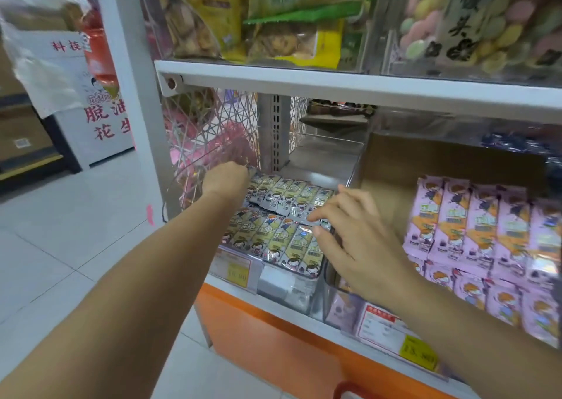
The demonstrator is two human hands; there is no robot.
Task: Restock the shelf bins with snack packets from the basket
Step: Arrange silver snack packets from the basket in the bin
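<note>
The yellow and silver snack packets (pixel 273 240) lie in a clear plastic shelf bin (pixel 286 290) on the low shelf. They sit in two rows, one near and one far. Each row runs left to right, and each packet's long side points from near to far.

Both hands are in the bin. The left hand (pixel 226 176) is at the far left end of the far row, touching the first packet there. Its fingers are hidden behind the back of the hand, so nobody can tell if it grips a packet or just pushes. The right hand (pixel 352 237) is at the right end, nearer to the person. It is spread out and holds nothing. Its straight fingers (pixel 327 211) rest on the packets where the two rows meet.

So the packets lie between the two hands, and the next move likely squeezes the rows tidy from both ends.

Pink snack packets (pixel 486 231) fill the bin to the right. The basket is hard to find. Only a red curved bar (pixel 345 388) shows at the bottom edge, cut off, and it may be the handle.
</note>
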